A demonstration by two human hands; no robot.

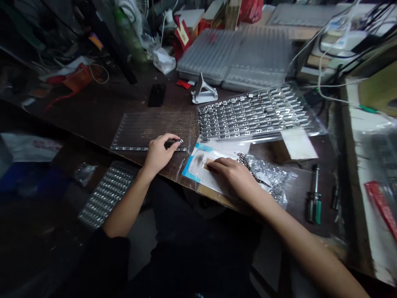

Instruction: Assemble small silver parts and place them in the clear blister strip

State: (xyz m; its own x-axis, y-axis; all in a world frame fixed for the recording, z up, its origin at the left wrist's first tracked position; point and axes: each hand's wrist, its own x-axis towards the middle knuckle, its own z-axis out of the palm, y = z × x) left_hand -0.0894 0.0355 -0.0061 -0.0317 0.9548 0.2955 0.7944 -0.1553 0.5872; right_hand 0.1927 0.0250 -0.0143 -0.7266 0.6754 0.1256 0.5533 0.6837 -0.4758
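My left hand [161,152] pinches a small shiny metal part [180,141] between thumb and fingers. It hovers at the near right of a clear ribbed plastic tray [149,124], whose front groove carries a row of small metal pieces [133,148]. My right hand [231,171] rests on a white pad with blue tape edges [195,171], its fingers together and bent down. By those fingertips is a small tan piece [208,164]; what they grip is hidden. Close to the right wrist lies a clear bag of small metal parts [276,176].
A tray filled with rows of metal parts [254,111] stands at centre right. Behind it are stacked clear trays [211,54], a white phone stand [204,91] and a black phone [156,95]. A green-handled screwdriver [315,203] lies right. Another loaded tray [107,194] sits lower left.
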